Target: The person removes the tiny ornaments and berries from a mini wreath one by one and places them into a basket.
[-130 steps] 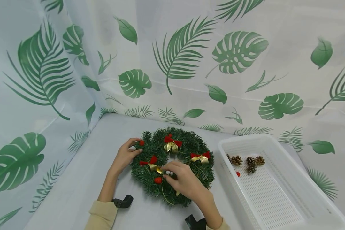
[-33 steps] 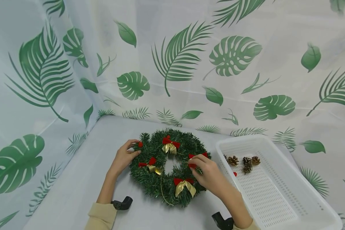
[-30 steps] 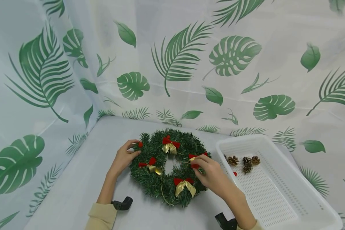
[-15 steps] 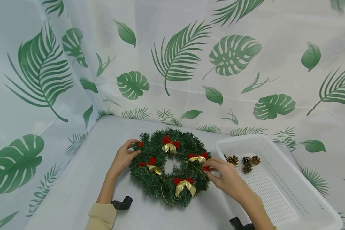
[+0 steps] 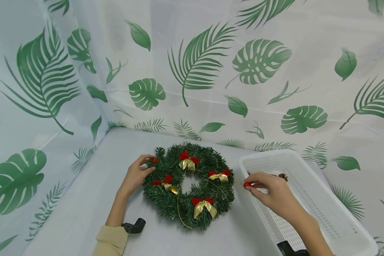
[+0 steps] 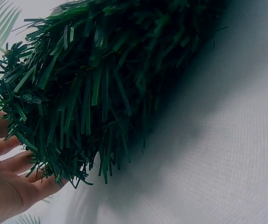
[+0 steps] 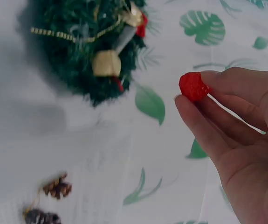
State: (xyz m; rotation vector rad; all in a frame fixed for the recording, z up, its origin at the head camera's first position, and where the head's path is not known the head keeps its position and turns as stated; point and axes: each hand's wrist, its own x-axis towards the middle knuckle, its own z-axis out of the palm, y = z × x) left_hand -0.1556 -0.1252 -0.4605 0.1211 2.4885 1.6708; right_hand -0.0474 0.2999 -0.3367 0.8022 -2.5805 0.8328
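A green tinsel wreath (image 5: 216,160) lies on the table, with several red-and-gold bows such as the front one (image 5: 204,209). My left hand (image 5: 135,176) holds its left edge beside a small red ball (image 5: 154,160); in the left wrist view the fingers (image 6: 19,162) reach behind the tinsel. To the right of the wreath my right hand (image 5: 276,195) is over the near side of a white basket. Thumb and fingertips pinch another red ball (image 7: 193,87), clear of the wreath. In the right wrist view this ball has a rough, shiny surface.
The white perforated basket (image 5: 327,210) stands at the right. A pinecone (image 5: 283,176) shows behind my right hand; others in the basket are mostly hidden by it. Leaf-printed white sheeting (image 5: 192,117) rises behind the table. A thin gold bead string (image 5: 180,209) hangs across the wreath.
The red ball near the wreath's lower left has left that spot. My right hand has moved right, from the wreath to above the basket, carrying a red ball. My left hand stays in place.
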